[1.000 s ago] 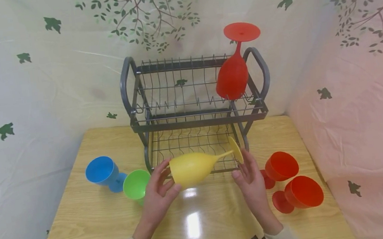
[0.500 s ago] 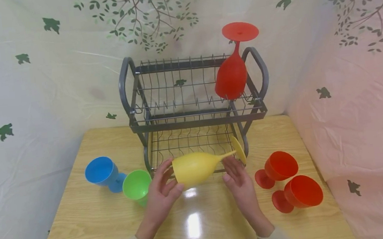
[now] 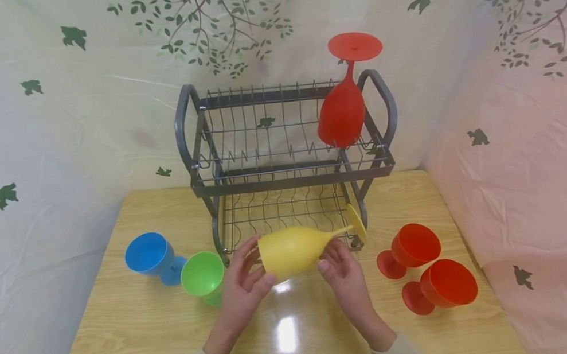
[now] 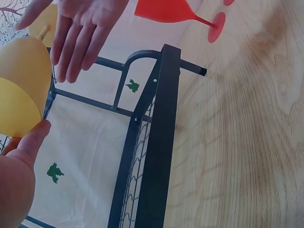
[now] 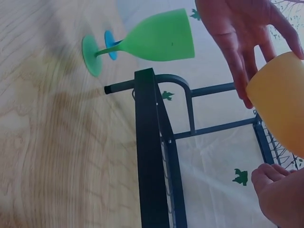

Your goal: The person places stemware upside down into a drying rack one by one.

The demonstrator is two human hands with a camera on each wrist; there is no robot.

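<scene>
A yellow plastic goblet (image 3: pixel 293 250) lies sideways in the air in front of the dish rack, its foot to the right. My left hand (image 3: pixel 243 296) grips the bowl near its rim, thumb on the near side and fingers on the far side. Close beside the stem and lower bowl is my right hand (image 3: pixel 345 286). Its fingers (image 4: pixel 78 45) look straight in the left wrist view; whether they touch the goblet I cannot tell. In the right wrist view, the yellow bowl (image 5: pixel 280 102) hangs above my right fingertips.
A two-tier black dish rack (image 3: pixel 294 181) stands behind; a red goblet (image 3: pixel 343 114) leans upside down on its upper right. At left are a blue goblet (image 3: pixel 150 254) and a green goblet (image 3: pixel 202 273). Two red goblets (image 3: pixel 416 245) stand at right on the wooden table (image 3: pixel 124 343).
My right hand has moved left, from the goblet's foot along the stem toward the bowl. The goblet and left hand have shifted slightly right.
</scene>
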